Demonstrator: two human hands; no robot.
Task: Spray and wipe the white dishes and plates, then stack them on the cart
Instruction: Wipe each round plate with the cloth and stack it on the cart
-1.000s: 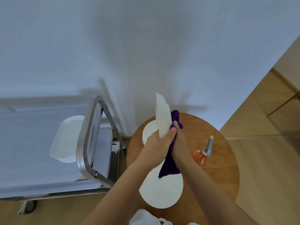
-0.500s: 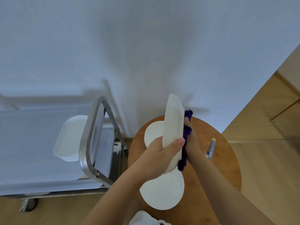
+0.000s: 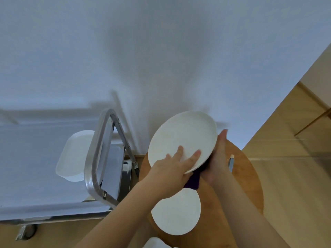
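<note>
- White wall point(image 3: 161, 51) fills the far background; wood flooring point(image 3: 295, 176) to the right.
- Round wooden counter point(image 3: 250, 185) sits near centre-right, close to the wall.
- Held plate point(image 3: 186, 136): white, round, raised above the counter, tilted, its broad face turned toward the camera.
- Left hand point(image 3: 172, 170): grasping the held plate at its near edge; fingers point(image 3: 179, 151) spread flat across the visible face, thumb hidden behind the rim.
- Right hand point(image 3: 217, 158): at the right edge of the held plate, fingers extended upward along the rim, pressing a purple cloth point(image 3: 194, 179) against the plate's hidden side. Only a dark fold of cloth shows, hanging below the plate between the two hands.
- Second plate point(image 3: 177, 212): white, round, lying flat on the near part of the counter, below the hands.
- Spray bottle point(image 3: 231, 162): on the counter to the right, mostly hidden by the right wrist; only the nozzle end is visible.
- Cart point(image 3: 100, 158): metal, left of the counter, tubular handle frame toward the counter, top covered in a pale sheet.
- White dishes point(image 3: 75, 156): rectangular with rounded corners, stacked on the cart top, partly behind the handle frame.
- White object at the bottom edge, near the counter: cannot identify.
</note>
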